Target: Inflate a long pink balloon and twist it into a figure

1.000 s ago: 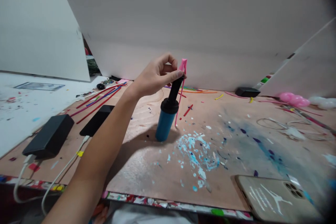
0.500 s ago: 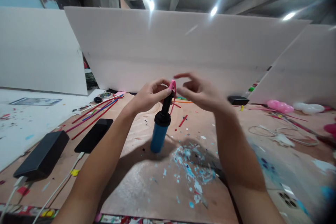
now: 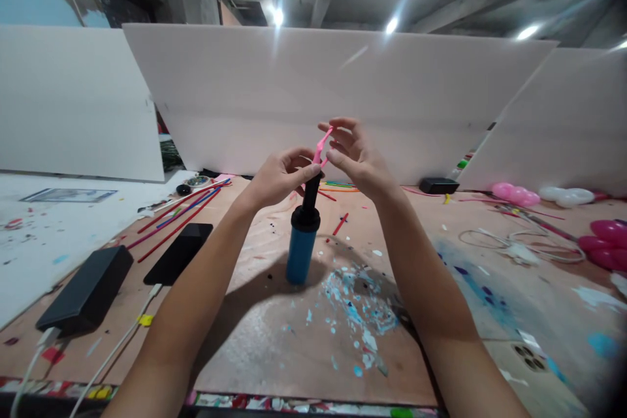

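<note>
Paint-spattered tabletop (image 3: 274, 333) carries an upright pump (image 3: 300, 245); left hand (image 3: 277, 176) grips its nozzle, right hand (image 3: 355, 160) pinches a pink balloon (image 3: 321, 144).

The pump (image 3: 300, 255) has a smooth blue plastic barrel and a matt black plastic collar and stem. At its tip the pink balloon (image 3: 321, 144) is thin, limp rubber. Under the pump, the table (image 3: 274, 346) is dull bare plywood crusted with dried paint. Left of the pump lies a glossy black phone (image 3: 179, 253). Behind the pump stand matt white foam boards (image 3: 294, 98).
</note>
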